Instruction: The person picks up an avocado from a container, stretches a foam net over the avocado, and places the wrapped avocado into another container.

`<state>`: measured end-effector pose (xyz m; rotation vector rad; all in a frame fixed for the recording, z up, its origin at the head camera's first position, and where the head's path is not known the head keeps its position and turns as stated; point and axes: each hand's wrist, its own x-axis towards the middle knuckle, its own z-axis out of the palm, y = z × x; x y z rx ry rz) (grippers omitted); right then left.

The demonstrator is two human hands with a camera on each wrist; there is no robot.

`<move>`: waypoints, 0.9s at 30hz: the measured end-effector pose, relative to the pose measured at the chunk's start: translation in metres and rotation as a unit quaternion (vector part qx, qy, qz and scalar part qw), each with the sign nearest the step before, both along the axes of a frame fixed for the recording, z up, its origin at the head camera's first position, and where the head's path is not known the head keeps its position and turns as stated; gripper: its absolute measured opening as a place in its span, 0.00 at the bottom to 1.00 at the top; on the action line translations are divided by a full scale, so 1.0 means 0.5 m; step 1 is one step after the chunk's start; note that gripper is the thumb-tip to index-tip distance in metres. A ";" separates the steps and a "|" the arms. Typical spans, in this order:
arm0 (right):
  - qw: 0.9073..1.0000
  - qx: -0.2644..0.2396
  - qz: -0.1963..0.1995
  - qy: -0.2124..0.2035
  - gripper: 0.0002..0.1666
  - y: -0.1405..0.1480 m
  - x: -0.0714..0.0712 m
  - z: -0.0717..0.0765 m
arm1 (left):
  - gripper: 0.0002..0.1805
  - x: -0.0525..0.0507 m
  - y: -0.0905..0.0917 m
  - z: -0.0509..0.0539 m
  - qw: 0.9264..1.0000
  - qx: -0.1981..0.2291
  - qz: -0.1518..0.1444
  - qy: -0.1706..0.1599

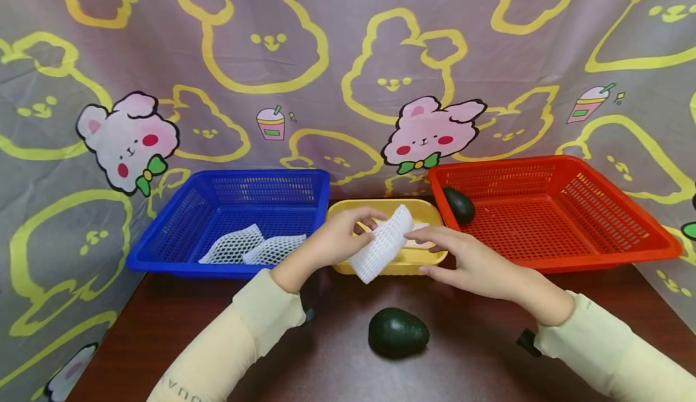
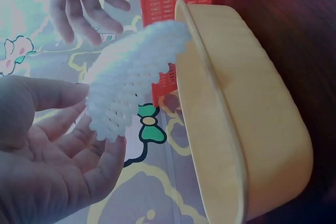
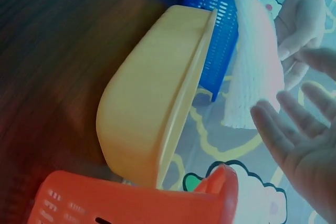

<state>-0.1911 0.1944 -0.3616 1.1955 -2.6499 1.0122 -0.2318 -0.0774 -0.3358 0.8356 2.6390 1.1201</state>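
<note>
A white foam fruit net (image 1: 382,246) is pinched between the thumb and fingers of my left hand (image 1: 344,237), above the front of the yellow tray (image 1: 402,267). In the left wrist view the net (image 2: 131,77) looks flattened and slightly bent. My right hand (image 1: 462,260) is just to its right, fingers extended; in the right wrist view those fingertips (image 3: 261,109) come close to the net (image 3: 254,64), and whether they touch it I cannot tell. A dark green avocado (image 1: 398,332) lies on the table in front of both hands. More white netting (image 1: 417,234) shows inside the tray.
A blue basket (image 1: 228,269) at the left holds foam nets (image 1: 274,249). The red basket (image 1: 560,263) at the right has an avocado (image 1: 460,206) in its left back corner. Behind them hangs a patterned curtain (image 1: 348,57). The tabletop (image 1: 337,366) is dark brown.
</note>
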 end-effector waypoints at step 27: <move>0.966 -0.152 -0.103 -0.183 0.26 -0.035 -0.023 -0.037 | 0.17 0.035 -0.034 -0.026 0.999 0.027 -0.020 0.001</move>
